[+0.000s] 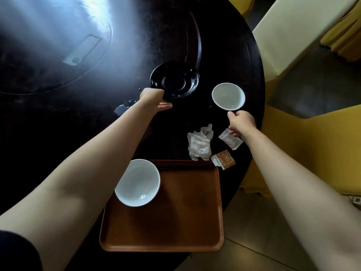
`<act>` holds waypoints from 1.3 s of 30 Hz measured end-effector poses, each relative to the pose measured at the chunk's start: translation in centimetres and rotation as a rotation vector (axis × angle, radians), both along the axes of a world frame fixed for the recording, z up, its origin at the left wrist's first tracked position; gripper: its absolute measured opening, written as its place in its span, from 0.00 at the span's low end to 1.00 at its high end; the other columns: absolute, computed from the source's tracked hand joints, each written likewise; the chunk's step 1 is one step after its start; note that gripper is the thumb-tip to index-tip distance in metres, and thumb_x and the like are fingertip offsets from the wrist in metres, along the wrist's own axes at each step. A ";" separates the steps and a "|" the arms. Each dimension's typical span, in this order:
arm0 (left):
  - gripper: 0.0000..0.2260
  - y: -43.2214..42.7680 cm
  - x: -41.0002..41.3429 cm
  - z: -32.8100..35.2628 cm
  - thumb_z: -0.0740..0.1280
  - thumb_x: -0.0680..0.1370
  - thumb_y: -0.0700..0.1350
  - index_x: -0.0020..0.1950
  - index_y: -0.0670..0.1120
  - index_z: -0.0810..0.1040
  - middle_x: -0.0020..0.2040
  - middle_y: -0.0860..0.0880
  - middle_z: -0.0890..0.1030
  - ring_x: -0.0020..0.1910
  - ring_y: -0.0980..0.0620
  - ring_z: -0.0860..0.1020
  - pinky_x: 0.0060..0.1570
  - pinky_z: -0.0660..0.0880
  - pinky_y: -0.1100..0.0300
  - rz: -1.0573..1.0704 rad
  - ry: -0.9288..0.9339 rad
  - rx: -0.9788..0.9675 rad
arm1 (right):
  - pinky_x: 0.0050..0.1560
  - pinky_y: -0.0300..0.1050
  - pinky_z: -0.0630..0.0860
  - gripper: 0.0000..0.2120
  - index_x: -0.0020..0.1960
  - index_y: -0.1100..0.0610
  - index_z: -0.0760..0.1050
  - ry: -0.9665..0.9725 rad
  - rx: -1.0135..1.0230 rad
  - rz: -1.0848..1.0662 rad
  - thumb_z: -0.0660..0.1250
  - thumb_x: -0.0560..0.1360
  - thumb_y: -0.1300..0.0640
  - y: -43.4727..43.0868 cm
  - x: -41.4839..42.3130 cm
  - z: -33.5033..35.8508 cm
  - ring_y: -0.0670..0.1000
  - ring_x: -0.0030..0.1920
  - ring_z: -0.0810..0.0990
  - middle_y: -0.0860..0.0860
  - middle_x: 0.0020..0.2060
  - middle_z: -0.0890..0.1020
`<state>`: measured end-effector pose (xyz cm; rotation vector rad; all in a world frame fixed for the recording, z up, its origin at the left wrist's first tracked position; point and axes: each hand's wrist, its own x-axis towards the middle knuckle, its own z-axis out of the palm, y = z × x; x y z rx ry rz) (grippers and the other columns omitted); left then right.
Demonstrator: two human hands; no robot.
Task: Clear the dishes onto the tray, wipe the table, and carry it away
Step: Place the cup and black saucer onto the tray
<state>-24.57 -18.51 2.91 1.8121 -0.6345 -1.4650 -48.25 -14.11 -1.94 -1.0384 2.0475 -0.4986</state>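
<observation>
A brown tray (175,222) lies at the near edge of the round dark table (78,118), with one white bowl (137,182) on its far left corner. My left hand (154,99) grips the near rim of a glossy black plate (175,81). My right hand (241,122) pinches the near rim of a second white bowl (228,95), held to the right of the plate. A crumpled white napkin (200,144) and two small packets, one white (230,141) and one brown (223,160), lie between the bowl and the tray.
Spilled drops and a small puddle (122,108) wet the table left of my left hand. A glass turntable with a card (82,50) takes up the far left. Yellow-covered chairs (312,153) and a cream tablecloth (293,36) stand to the right, over a tiled floor.
</observation>
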 end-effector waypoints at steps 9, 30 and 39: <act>0.11 -1.2 0.1 -1.0 0.57 0.77 0.31 0.60 0.33 0.67 0.35 0.41 0.73 0.13 0.50 0.75 0.15 0.74 0.60 0.054 -0.033 0.028 | 0.27 0.38 0.65 0.13 0.38 0.58 0.68 -0.364 0.001 -0.170 0.54 0.79 0.56 0.1 0.8 -0.6 0.46 0.27 0.69 0.53 0.31 0.73; 0.08 7.1 -1.5 -1.8 0.60 0.70 0.34 0.33 0.40 0.74 0.32 0.45 0.77 0.21 0.55 0.79 0.34 0.81 0.57 0.160 -0.119 -0.176 | 0.31 0.41 0.68 0.17 0.34 0.55 0.66 -0.263 -0.241 0.015 0.54 0.80 0.51 5.4 -0.4 1.4 0.48 0.30 0.70 0.51 0.30 0.74; 0.07 15.3 -2.8 -2.8 0.61 0.67 0.40 0.40 0.39 0.76 0.39 0.39 0.82 0.33 0.46 0.83 0.44 0.81 0.45 0.053 -0.189 -0.147 | 0.32 0.43 0.67 0.17 0.35 0.54 0.66 -0.270 -0.314 0.144 0.54 0.81 0.52 10.6 -2.2 3.2 0.49 0.30 0.69 0.54 0.33 0.76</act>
